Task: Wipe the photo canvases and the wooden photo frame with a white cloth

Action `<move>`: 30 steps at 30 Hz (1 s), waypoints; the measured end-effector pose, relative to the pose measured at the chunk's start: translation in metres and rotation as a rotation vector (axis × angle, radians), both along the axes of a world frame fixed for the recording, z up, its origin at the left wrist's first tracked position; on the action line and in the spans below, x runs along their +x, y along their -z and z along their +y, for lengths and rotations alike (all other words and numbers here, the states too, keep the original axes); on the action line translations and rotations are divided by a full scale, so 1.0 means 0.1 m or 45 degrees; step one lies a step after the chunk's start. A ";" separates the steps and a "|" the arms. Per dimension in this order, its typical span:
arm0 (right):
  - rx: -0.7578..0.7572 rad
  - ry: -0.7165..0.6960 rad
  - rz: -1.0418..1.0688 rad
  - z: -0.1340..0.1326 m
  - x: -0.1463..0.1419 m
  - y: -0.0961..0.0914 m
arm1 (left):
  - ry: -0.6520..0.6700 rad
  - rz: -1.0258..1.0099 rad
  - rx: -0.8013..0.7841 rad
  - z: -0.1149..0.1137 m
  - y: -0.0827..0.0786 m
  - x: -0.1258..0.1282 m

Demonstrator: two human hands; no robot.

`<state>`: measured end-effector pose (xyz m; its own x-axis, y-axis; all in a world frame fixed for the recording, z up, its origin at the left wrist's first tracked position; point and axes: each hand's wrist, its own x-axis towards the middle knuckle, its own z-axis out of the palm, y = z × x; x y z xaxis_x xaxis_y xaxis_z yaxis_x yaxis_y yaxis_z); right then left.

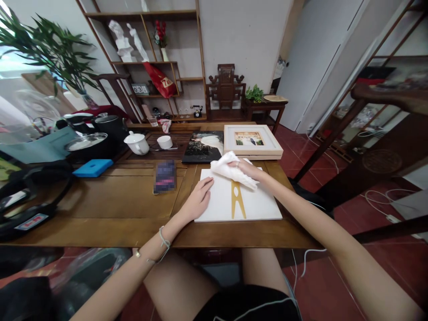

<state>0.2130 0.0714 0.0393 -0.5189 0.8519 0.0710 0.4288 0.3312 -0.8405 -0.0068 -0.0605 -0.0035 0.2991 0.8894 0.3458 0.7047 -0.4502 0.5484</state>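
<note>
A white board (214,207) lies flat on the wooden table in front of me, bearing a gold-coloured shape (236,203) like a clothes peg, its upper end covered. My right hand (241,166) is closed on a crumpled white cloth (224,166), which rests over the upper part of the board. Some of that hand's fingers are hidden by the cloth. My left hand (199,199) lies on the board's left edge, fingers stretched out and holding nothing.
Behind the board sit a white picture frame (230,139) and a dark picture panel (194,154). To the left are a blurred dark booklet (165,176), a blue box (92,167), a white lidded cup (137,143) and black headphones (60,196). The table's front edge (234,240) is close to my lap.
</note>
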 end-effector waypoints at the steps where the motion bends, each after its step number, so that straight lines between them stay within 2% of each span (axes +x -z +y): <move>1: -0.010 0.023 0.012 -0.01 0.11 0.01 | 0.001 0.003 0.003 0.00 0.00 0.00; 6: -0.013 0.135 0.025 -0.16 0.55 0.01 | 0.011 -0.025 0.017 0.00 0.00 0.00; 10: 0.006 0.207 -0.015 -0.37 0.62 -0.10 | 0.003 -0.034 -0.006 0.00 0.00 0.01; 15: 0.020 0.175 -0.123 -0.61 0.33 -0.36 | -0.010 -0.013 -0.011 0.00 0.00 0.02; 20: 0.050 0.022 -0.190 -0.59 -0.13 -0.50 | -0.009 -0.016 -0.001 0.01 0.02 0.01; 26: 0.137 -0.130 -0.265 -0.40 -0.49 -0.41 | -0.011 -0.006 0.005 0.01 0.01 0.01; 30: 0.221 -0.124 -0.304 -0.29 -0.39 -0.27 | -0.010 -0.021 0.001 0.00 0.01 0.00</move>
<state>0.1740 0.0423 0.0665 -0.6172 0.7830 0.0775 0.5664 0.5105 -0.6470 -0.0069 -0.0600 -0.0043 0.2864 0.8914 0.3513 0.6988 -0.4452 0.5599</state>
